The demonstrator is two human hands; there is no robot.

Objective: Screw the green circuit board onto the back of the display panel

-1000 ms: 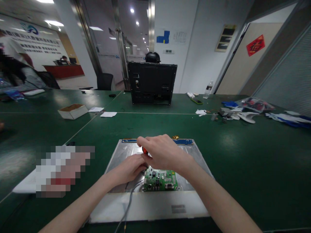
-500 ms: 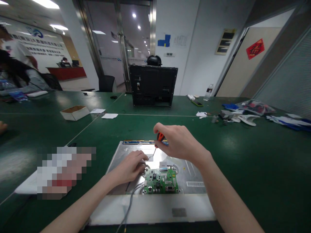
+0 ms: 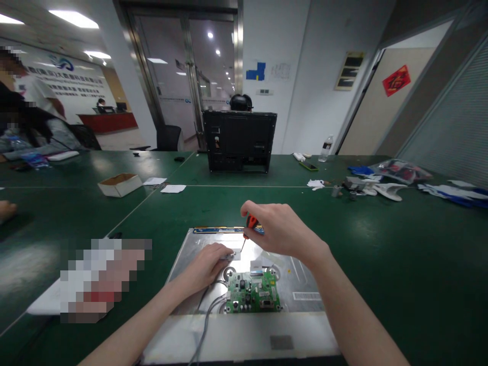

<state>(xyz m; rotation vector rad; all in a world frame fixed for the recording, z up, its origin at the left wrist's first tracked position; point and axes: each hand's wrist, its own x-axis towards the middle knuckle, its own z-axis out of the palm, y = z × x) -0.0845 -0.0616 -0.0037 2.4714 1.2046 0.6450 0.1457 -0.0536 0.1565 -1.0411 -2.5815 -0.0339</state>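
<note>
My right hand (image 3: 280, 229) grips an orange and black screwdriver (image 3: 251, 222), its thin shaft slanting down to the metal back of a flat display panel (image 3: 301, 279). My left hand (image 3: 209, 264) lies over the panel's left half, fingers bent together. Its fingertips touch a small shiny piece (image 3: 230, 254) beside the screwdriver's tip; whether they pinch it is unclear. Nearer to me, a green circuit board (image 3: 253, 292) sits on the panel. Grey cables (image 3: 207, 325) run from its left side toward me. A blue strip (image 3: 217, 230) lines the panel's far edge.
Beyond the panel stands a black monitor housing (image 3: 240, 142). An open white box (image 3: 120, 185) and paper slips (image 3: 173, 188) lie left; a water bottle (image 3: 326, 148), a phone (image 3: 308, 165) and loose parts (image 3: 356, 184) lie right. Another person's hand (image 3: 6, 210) shows at the left edge.
The view has tipped up slightly, so the scene sits lower. My left hand has shifted a little away from the circuit board, uncovering a round hole. The right hand keeps its hold on the screwdriver.
</note>
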